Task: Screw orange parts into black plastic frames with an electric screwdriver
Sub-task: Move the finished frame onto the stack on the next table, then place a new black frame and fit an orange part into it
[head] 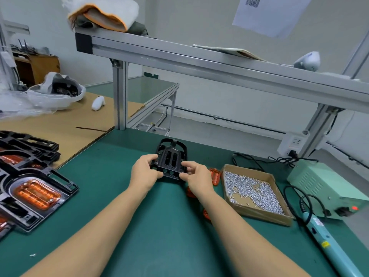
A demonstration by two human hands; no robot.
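Both your forearms reach straight out over the green mat (123,196), wrists nearly level. Your left hand (144,172) and right hand (196,176) grip the black frame (171,158) from either side, fingers curled round its near corners, thumbs on top. The frame is tilted up toward you, at the middle of the mat. Loose orange parts (215,175) lie just right of your right hand, beside the box of screws (253,190). The electric screwdriver (327,242) lies untouched at far right.
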